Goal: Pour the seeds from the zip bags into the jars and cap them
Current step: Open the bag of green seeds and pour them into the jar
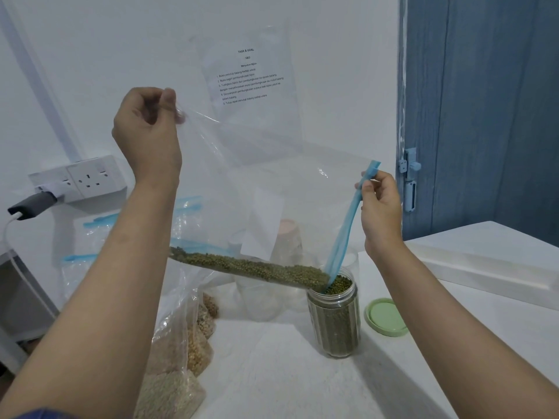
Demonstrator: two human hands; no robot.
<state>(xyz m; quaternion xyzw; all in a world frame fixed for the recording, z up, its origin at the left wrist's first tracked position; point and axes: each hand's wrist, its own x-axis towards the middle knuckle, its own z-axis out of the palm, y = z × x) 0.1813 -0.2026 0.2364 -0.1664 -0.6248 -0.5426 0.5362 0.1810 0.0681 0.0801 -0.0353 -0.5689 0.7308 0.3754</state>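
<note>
A clear zip bag [260,182] with a blue zip strip hangs tilted above the table. My left hand [145,131] pinches its upper corner, raised high. My right hand [379,204] pinches the blue zip end. Green seeds [251,267] lie along the bag's lower edge and run into the open mouth of a clear jar [334,319], which stands upright and is nearly full of green seeds. The jar's light green lid [385,317] lies flat on the table to the right of it.
Several zip bags of pale and yellow seeds [181,358] lie at the lower left. Empty clear jars [260,297] stand behind the bag. A wall socket with a plug [75,179] is at left. A raised white ledge [484,261] is on the right.
</note>
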